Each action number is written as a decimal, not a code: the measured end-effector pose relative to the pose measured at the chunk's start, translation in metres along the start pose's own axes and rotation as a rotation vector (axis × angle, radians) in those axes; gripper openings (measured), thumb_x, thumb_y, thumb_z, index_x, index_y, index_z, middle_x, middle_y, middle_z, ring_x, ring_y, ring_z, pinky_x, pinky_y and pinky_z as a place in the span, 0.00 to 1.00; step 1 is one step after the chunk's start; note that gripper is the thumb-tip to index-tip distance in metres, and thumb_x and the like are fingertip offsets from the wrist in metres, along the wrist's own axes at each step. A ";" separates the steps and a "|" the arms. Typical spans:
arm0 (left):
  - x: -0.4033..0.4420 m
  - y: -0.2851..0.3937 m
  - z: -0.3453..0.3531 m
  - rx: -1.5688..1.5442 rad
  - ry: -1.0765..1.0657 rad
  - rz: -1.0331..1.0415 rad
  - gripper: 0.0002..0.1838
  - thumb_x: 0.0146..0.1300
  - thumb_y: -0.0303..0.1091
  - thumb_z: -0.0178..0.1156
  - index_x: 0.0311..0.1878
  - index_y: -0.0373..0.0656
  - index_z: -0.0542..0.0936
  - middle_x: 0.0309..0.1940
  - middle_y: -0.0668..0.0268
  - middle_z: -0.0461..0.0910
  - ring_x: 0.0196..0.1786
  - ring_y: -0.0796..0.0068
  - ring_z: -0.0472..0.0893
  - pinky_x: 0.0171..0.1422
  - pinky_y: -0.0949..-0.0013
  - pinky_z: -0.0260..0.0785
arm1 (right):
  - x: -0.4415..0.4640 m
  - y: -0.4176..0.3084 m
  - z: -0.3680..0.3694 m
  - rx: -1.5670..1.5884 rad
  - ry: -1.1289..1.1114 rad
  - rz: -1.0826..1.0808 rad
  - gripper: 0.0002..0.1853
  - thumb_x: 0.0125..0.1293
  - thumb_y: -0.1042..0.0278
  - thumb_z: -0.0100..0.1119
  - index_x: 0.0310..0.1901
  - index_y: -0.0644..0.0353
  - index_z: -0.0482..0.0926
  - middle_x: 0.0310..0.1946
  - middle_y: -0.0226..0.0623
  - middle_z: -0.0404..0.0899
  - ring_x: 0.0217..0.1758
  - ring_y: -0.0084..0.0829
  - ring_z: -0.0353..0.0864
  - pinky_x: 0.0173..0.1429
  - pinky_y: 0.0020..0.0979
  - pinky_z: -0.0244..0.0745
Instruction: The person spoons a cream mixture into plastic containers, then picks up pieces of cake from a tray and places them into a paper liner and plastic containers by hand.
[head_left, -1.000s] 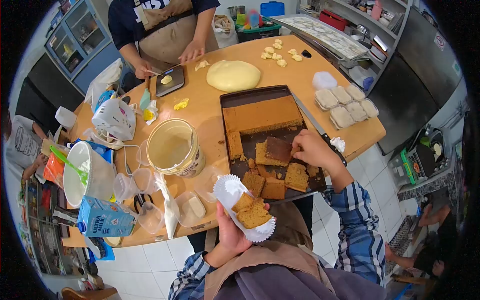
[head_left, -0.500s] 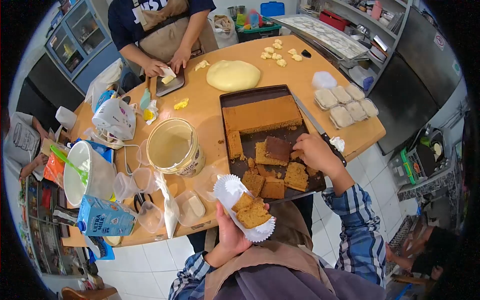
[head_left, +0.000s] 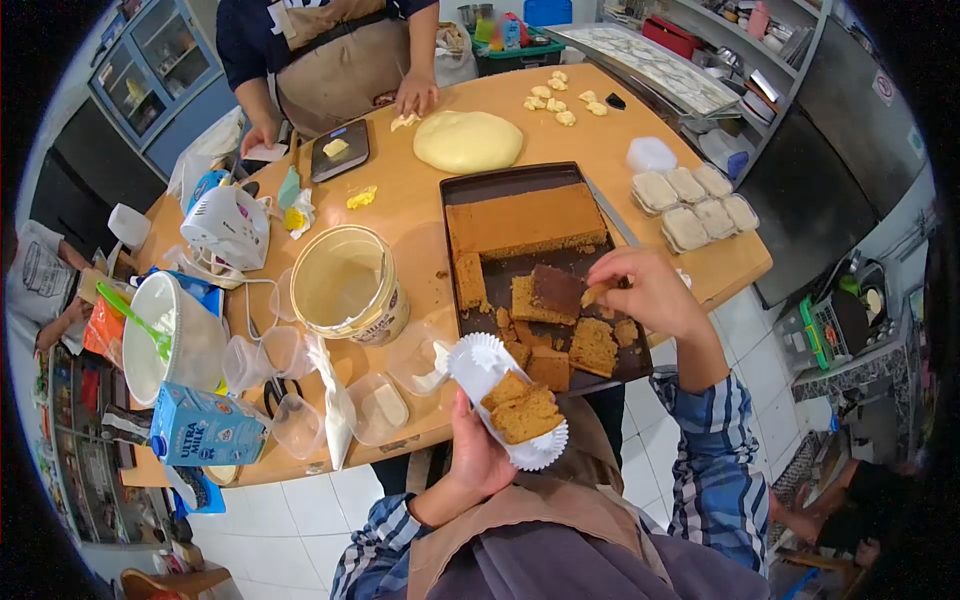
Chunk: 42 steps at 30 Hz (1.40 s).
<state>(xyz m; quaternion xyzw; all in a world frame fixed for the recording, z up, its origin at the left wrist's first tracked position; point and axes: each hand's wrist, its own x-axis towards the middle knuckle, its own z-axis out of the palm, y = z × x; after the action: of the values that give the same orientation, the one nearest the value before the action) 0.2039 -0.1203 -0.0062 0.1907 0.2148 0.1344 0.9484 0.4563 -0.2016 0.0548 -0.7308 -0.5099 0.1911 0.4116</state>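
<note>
My left hand (head_left: 478, 450) holds a white fluted paper case (head_left: 482, 362) with brown cake pieces (head_left: 522, 408) in it, just off the table's front edge. Over the right side of the dark tray (head_left: 480, 183), my right hand (head_left: 655, 290) pinches a small piece of cake (head_left: 594, 295). A large cake slab (head_left: 525, 220) lies at the tray's back. Cut pieces, one with a dark top (head_left: 557, 289), and crumbs are scattered in front of it. Part of the long knife (head_left: 612, 215) beside the tray is hidden behind my right hand.
Left of the tray stand a cream tub (head_left: 345, 280), a white bowl (head_left: 175, 340), a milk carton (head_left: 210, 425) and a mixer (head_left: 225, 228). Dough (head_left: 468, 140), a scale (head_left: 340, 152) and filled clear boxes (head_left: 690, 205) lie farther back. A co-worker (head_left: 340, 60) stands across the table.
My right hand has lifted slightly, with a small cake piece now between its fingers. My left hand and the paper case have shifted right. The co-worker's hands have moved apart, off the scale.
</note>
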 end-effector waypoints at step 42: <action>-0.020 0.012 -0.025 -0.011 -0.060 -0.053 0.35 0.68 0.60 0.40 0.67 0.42 0.58 0.64 0.53 0.65 0.65 0.55 0.67 0.70 0.51 0.58 | -0.048 0.033 0.009 -0.595 -0.039 0.050 0.11 0.41 0.76 0.59 0.32 0.64 0.79 0.31 0.47 0.76 0.40 0.47 0.75 0.46 0.41 0.71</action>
<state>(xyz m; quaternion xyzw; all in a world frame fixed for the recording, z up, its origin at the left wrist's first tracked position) 0.1733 -0.1083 -0.0147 0.1837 0.1905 0.1045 0.9587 0.4498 -0.2461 0.0167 -0.8280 -0.5329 0.0574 0.1648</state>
